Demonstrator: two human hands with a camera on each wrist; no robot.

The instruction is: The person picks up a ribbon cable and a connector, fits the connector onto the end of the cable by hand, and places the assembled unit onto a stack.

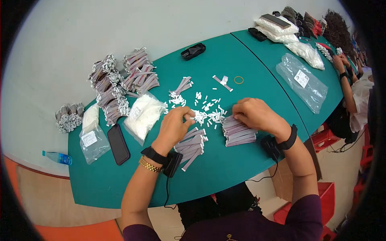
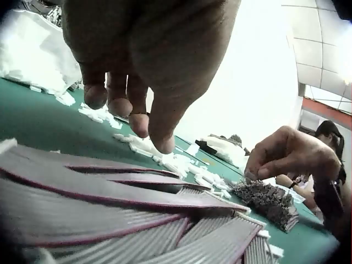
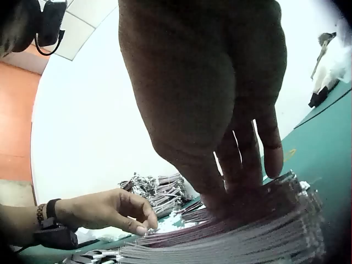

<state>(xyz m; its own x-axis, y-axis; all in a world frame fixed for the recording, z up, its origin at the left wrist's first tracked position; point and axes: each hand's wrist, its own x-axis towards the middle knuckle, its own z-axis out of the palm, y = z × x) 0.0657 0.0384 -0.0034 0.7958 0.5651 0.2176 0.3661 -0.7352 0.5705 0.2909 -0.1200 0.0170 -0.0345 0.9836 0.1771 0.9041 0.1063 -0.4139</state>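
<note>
My left hand (image 1: 175, 123) hovers at the near-left side of a scatter of small white connector pieces (image 1: 209, 117). Its fingers bend loosely downward, and nothing shows between thumb and fingertips in the left wrist view. Below it lies a loose pile of grey flat ribbon cables (image 1: 192, 146) with white ends. My right hand (image 1: 257, 114) is at the far end of a neater stack of ribbon cables (image 1: 240, 135), its thumb and fingers pinching at the top cables. In the right wrist view the fingertips are partly hidden behind the stack (image 3: 236, 242).
Bundled cables (image 1: 108, 86) are heaped at the back left, near bags of white pieces (image 1: 144, 114) and a phone (image 1: 118, 143). A few cables (image 1: 183, 86), a rubber band (image 1: 239, 80) and a black case (image 1: 193, 51) lie farther back. An empty plastic bag (image 1: 303, 82) lies right.
</note>
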